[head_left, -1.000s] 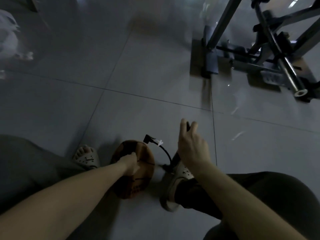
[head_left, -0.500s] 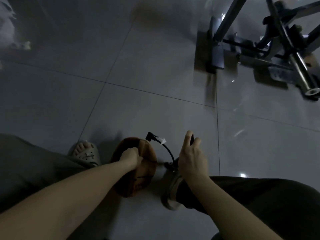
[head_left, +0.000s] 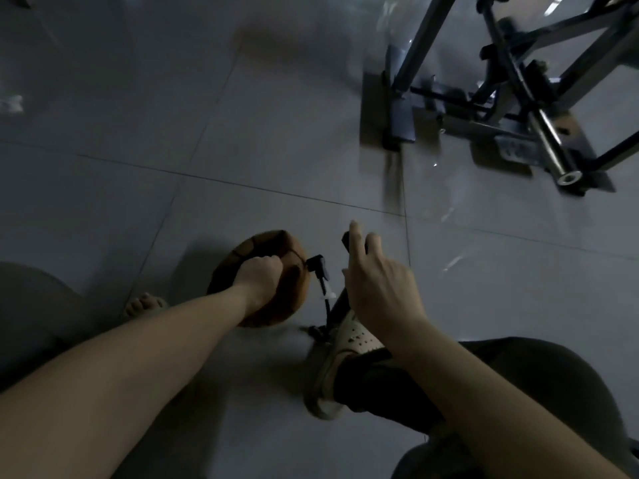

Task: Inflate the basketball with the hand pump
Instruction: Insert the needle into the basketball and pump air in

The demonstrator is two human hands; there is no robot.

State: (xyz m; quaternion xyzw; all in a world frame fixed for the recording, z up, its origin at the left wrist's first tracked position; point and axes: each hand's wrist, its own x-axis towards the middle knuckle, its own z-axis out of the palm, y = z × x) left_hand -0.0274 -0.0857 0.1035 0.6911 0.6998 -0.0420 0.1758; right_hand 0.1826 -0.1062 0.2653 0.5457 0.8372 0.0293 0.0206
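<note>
With the left hand (head_left: 257, 275) clutching the limp basketball (head_left: 267, 244), the right hand (head_left: 380, 288), hold on the pump handle (head_left: 346, 240) unclear, should stroke straight down.

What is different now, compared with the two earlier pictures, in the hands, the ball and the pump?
The left hand, gripping the limp basketball, has shifted it a little away from the person. The hose end now lies at the ball's right edge rather than by its top. Nothing was let go. The right hand stays on the pump handle, and the shoe stays by the pump's base.
</note>
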